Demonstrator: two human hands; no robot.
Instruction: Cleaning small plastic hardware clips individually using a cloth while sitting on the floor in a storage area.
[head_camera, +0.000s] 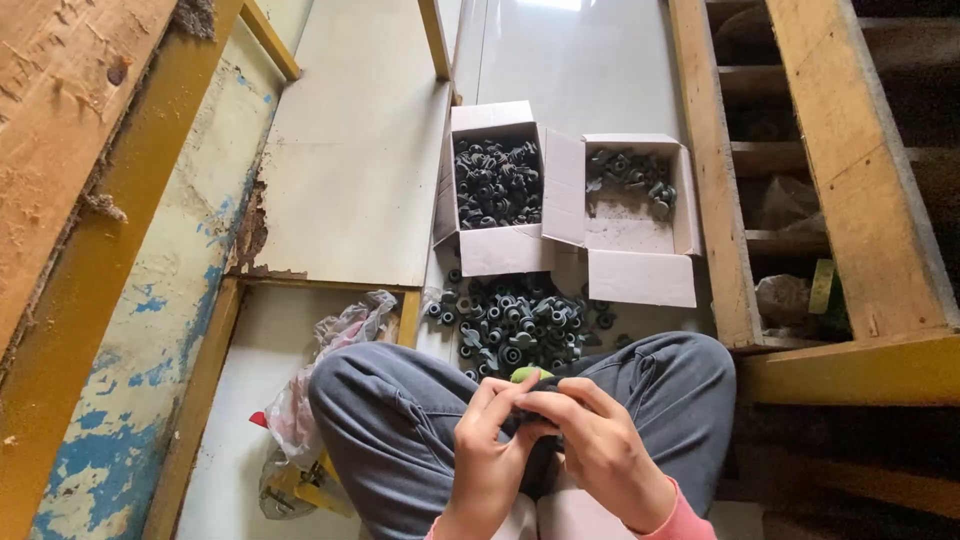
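Note:
My left hand (487, 442) and my right hand (598, 440) meet over my lap, fingers closed together on a small dark part (540, 388) with a green tip (527, 374). I sit cross-legged in grey trousers (390, 420). Just beyond my knees lies a loose pile of dark grey round parts (515, 322) on the floor. Behind it stand two open white cardboard boxes: the left box (495, 250) is nearly full of the same dark parts, the right box (640, 275) holds only a few at its far end.
A wooden pallet frame (850, 200) rises on the right. A crumpled plastic bag (300, 400) lies by my left knee. A yellow and blue painted wooden structure (120, 300) runs along the left. Pale tiled floor (580, 60) stretches beyond the boxes.

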